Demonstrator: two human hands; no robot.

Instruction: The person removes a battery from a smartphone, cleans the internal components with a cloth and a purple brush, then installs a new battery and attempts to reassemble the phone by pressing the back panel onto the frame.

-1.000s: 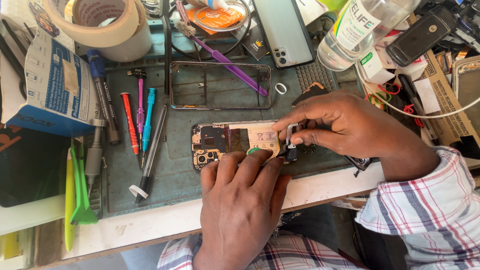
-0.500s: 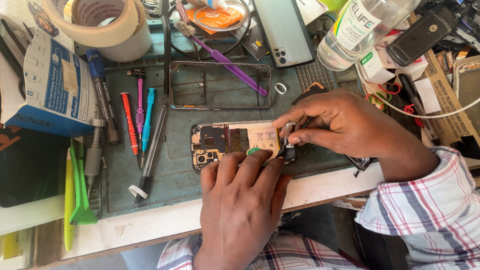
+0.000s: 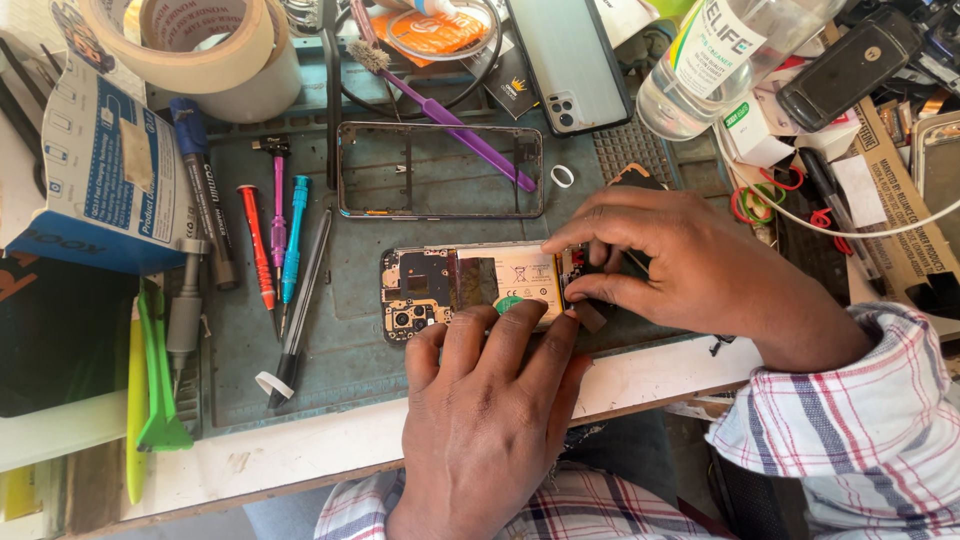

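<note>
An opened phone body (image 3: 440, 285) lies flat on a grey-green work mat (image 3: 340, 370), its circuit board, camera modules and pale battery exposed. My left hand (image 3: 490, 410) rests on the phone's near edge, fingers pressed flat against it and pinning it down. My right hand (image 3: 690, 270) comes in from the right and pinches a small dark part at the phone's right end between thumb and fingers. What that part is stays hidden under the fingertips.
An empty phone frame (image 3: 440, 170) lies beyond the phone, with a purple brush (image 3: 450, 125) across it. Small screwdrivers (image 3: 275, 235) and a marker lie left. Tape rolls (image 3: 190, 45), a blue box (image 3: 100, 170), a clear bottle (image 3: 720, 60) and another phone (image 3: 565, 60) crowd the back.
My right hand's fingers have shifted slightly at the phone's right end, the small dark part now lower under the thumb. My left hand has stayed pressed on the phone.
</note>
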